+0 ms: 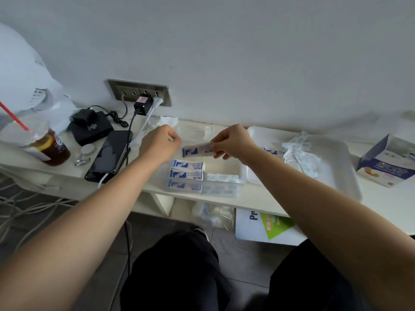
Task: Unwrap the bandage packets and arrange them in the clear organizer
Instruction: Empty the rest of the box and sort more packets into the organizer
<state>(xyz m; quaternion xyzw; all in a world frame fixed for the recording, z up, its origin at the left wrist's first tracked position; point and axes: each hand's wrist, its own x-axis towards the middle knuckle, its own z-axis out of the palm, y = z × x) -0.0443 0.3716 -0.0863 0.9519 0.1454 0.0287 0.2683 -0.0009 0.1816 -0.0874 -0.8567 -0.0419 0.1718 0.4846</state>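
Only the head view here, so one angle to go on. Progress-wise we'd call it roughly the middle. The clear organizer (224, 164) sat on the shelf right in front of us, with three blue-and-white bandages (187, 169) already lined up along its left side and some smaller pale strips (222, 178) lying just beside them. The back half of it was bare, so plenty of room was left. Over on the right, the white tray (336, 176) held a messy heap of wrappers (298, 153), and we couldn't tell if any sealed ones were buried in there. The open box (386, 162) stood further right, contents hard to read.

As for the hands: both arms reached forward over the organizer. Our right hand (233, 142) pinched the right end of one bandage packet (197, 150) between thumb and fingertips, holding it level in the air above the organizer's back half. Our left hand (160, 143) hung near the packet's other end without touching it, fingers curled in. Whether it was gripping a scrap of clear wrap, we honestly couldn't tell.
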